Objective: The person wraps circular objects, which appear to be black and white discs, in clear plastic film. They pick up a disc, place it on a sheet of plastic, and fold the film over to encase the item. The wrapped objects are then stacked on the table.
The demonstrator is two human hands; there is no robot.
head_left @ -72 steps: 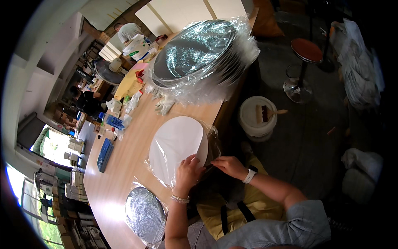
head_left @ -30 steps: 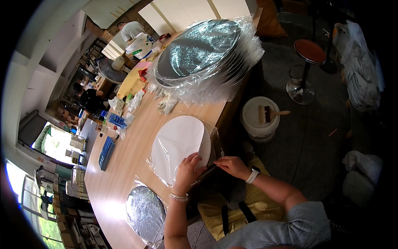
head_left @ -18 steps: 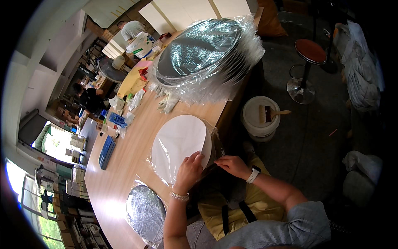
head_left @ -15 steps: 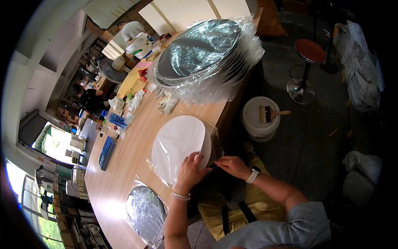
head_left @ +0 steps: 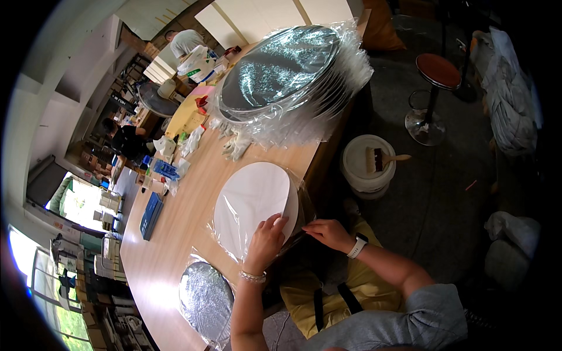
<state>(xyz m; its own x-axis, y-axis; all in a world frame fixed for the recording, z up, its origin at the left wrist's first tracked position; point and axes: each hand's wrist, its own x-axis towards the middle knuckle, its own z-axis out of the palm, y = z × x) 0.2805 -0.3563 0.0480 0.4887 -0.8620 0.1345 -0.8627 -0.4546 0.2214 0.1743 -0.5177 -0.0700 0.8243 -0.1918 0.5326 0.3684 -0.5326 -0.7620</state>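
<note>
A round white disc (head_left: 249,202) lies in a clear plastic bag (head_left: 303,206) at the near edge of a long wooden table (head_left: 170,234). My left hand (head_left: 266,241) presses flat on the disc's near rim, a bracelet at its wrist. My right hand (head_left: 328,233), with a white watch on the wrist, pinches the bag's open edge just off the table's side. The two hands are close together at the bag's mouth.
A tall stack of silvery discs in plastic (head_left: 284,76) fills the far end. One bagged silvery disc (head_left: 205,298) lies near left. Small boxes and bags (head_left: 164,169) line the table's left side. A white bucket with a brush (head_left: 369,164), a stool (head_left: 436,73) and other people (head_left: 126,137) stand around.
My left hand has slid a little further onto the disc's rim, and my right hand has shifted slightly along the bag's edge. The disc has stayed in place.
</note>
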